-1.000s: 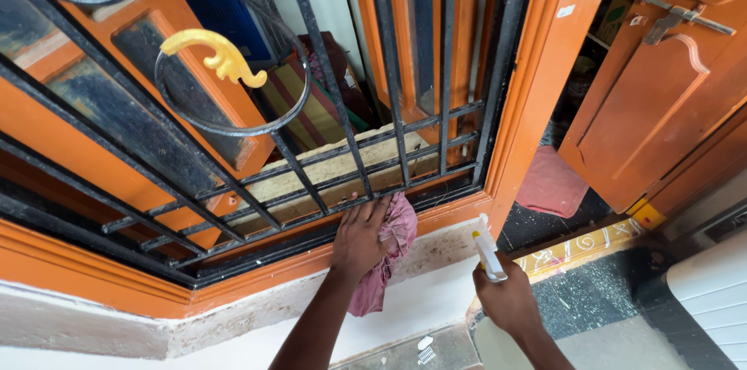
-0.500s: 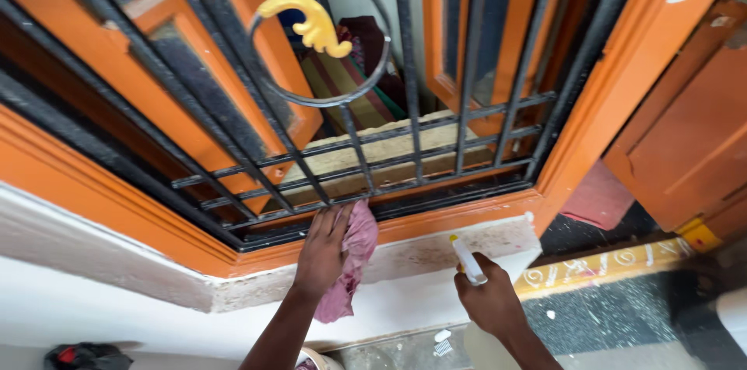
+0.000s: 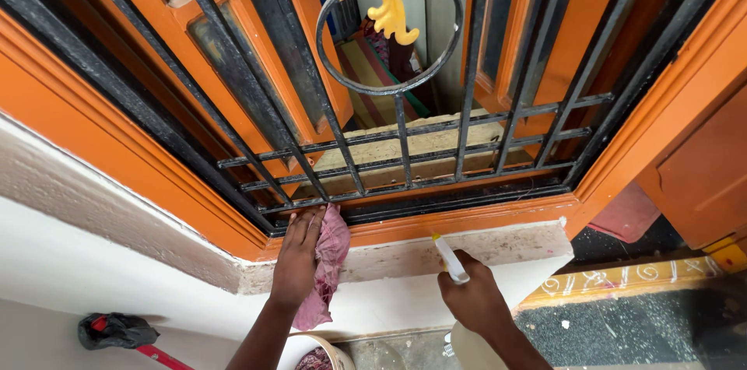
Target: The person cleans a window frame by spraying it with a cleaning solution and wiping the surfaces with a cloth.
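My left hand [image 3: 296,257] presses a pink cloth [image 3: 329,259] against the bottom left corner of the orange window frame [image 3: 459,222], just below the black iron grille [image 3: 405,144]. The cloth hangs down over the rough plaster sill [image 3: 498,247]. My right hand [image 3: 473,301] grips a white spray bottle [image 3: 451,261], its nozzle pointing up toward the sill. The bottle's body [image 3: 469,347] shows below my wrist.
A yellow ornament [image 3: 383,6] sits in the grille's round scroll. A white bucket [image 3: 317,353] with a cloth inside stands below my arms. A black-and-red tool [image 3: 117,331] lies at lower left. An orange door [image 3: 700,175] is at right, above a patterned yellow threshold [image 3: 622,280].
The view has swung left along the window. My left hand slid the cloth leftward into the frame's corner. My right hand with the bottle followed it.
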